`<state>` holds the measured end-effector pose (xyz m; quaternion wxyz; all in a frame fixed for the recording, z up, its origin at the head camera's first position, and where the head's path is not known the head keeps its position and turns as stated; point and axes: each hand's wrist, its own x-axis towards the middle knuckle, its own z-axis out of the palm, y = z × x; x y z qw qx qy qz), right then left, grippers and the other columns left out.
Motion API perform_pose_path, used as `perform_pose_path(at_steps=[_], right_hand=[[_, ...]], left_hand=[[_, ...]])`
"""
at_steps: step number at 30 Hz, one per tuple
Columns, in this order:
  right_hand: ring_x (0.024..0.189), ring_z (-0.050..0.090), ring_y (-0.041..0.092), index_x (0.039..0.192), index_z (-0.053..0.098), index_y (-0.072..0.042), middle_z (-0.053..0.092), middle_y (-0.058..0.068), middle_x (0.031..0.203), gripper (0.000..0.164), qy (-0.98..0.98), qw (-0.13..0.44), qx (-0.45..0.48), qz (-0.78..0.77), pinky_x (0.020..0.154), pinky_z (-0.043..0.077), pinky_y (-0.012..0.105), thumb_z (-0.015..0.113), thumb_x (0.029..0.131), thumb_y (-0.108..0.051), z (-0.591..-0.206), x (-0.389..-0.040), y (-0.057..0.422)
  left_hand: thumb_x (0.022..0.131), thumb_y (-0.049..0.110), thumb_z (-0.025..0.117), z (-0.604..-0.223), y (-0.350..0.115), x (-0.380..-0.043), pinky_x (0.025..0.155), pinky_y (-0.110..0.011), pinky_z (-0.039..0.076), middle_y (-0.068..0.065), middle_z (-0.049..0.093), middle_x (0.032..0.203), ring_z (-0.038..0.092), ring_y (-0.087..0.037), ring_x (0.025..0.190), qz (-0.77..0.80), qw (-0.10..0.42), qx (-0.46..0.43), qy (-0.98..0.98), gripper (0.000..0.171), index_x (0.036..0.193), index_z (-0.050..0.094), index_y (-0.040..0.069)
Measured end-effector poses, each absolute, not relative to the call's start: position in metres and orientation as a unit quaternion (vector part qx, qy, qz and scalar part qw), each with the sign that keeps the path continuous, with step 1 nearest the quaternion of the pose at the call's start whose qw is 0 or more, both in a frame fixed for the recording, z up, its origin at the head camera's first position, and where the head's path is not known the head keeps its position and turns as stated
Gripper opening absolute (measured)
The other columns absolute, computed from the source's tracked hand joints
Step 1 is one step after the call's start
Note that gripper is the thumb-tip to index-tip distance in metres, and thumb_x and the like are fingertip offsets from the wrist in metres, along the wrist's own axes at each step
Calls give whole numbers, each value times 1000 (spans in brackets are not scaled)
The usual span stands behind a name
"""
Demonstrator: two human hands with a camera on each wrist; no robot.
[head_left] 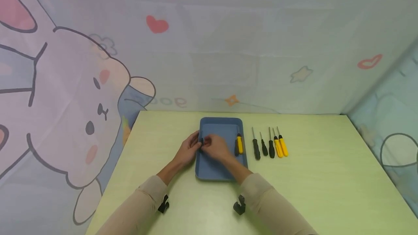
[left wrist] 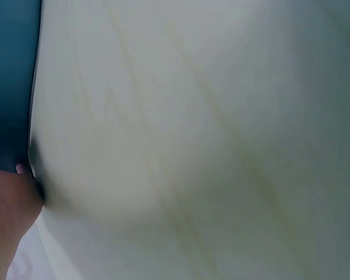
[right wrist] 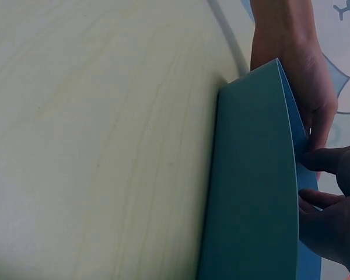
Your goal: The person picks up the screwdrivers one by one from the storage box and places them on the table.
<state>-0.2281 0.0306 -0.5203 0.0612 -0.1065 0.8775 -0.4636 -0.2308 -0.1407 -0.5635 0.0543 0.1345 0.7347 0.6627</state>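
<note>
A blue-grey tray (head_left: pixel 213 173) lies on the table under both hands. My left hand (head_left: pixel 188 151) is at its left wall, fingers along the outside and thumb at the rim. Inside the tray, my right hand (head_left: pixel 215 147) has its fingers bent by that same wall, around a small black object (head_left: pixel 201 141) mostly hidden by the hands; its kind does not show. In the right wrist view, thumb and fingers of the right hand (right wrist: pixel 332 204) reach behind the tray wall, close to the left hand (right wrist: pixel 306 76). Along the tray's right side lie a yellow screwdriver (head_left: pixel 240 144) and a black-handled screwdriver (head_left: pixel 236 151).
Right of the tray, several screwdrivers lie in a row on the pale table (head_left: pixel 326 177): black-handled ones (head_left: pixel 256 149) first, then yellow-and-black ones (head_left: pixel 283 147). A printed cloth (head_left: pixel 228 46) hangs behind the table. Black pieces (head_left: pixel 240 206) sit by the sleeves.
</note>
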Motion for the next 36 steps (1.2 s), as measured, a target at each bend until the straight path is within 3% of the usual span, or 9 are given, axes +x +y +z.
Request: perform_pose_path(at_steps=[10,19,36], right_hand=[[101,73,28,124,69,9,75,20,110,37,868,70,-93,-482,87,62,36,80,92,-6,-529,-233,26],[94,74,25,120,71,9,76,17,104,32,854,39,-80,-512,84,63,34,80,92,-4,-535,-229,23],[91,75,23,122,69,8,76,16,103,38,848,53,-93,-520,83,63,34,83,88,-4,-534,-231,24]], left_hand=[[109,-6,46,-563,-140,-230,125,-44,31,-27,31,168,32,-39,156,671,58,138,726,57,163,28,-8],[109,-4,47,-565,-140,-231,125,-45,31,-28,31,168,32,-40,156,672,60,146,724,58,163,27,-8],[110,-4,46,-563,-142,-230,125,-45,31,-28,32,167,33,-40,155,674,57,147,722,56,163,28,-8]])
